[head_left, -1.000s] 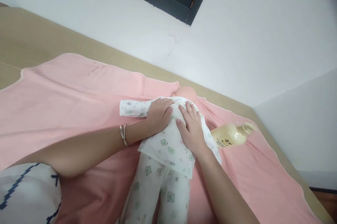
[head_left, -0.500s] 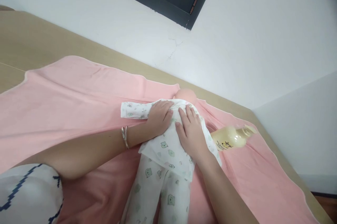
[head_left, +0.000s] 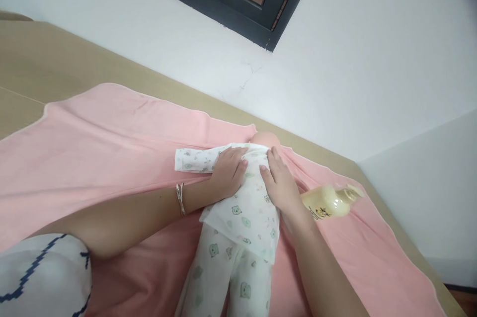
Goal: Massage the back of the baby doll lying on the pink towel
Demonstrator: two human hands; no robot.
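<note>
A baby doll in white printed clothes lies on a pink blanket (head_left: 122,138), its smooth round head (head_left: 266,139) pointing toward the wall. My left hand (head_left: 228,173) rests flat on the shirt (head_left: 244,220) near the shoulder, beside the outstretched sleeve (head_left: 194,160). On the other side of the upper body, my right hand (head_left: 281,183) lies over the shirt's edge with fingers extended, covering the sleeve there. Below the shirt are matching trousers (head_left: 212,267). Whether the doll lies face up or face down cannot be told.
A pump bottle of yellowish liquid (head_left: 330,201) lies on the blanket right of my right hand. Beyond the blanket runs the light wooden surface (head_left: 85,66), bordered by a white wall (head_left: 357,58). A dark window frame (head_left: 242,19) is set in the wall.
My right hand has slid from the shirt's middle to its right edge, and the shirt's right side is drawn in. My left hand stays on the other shoulder.
</note>
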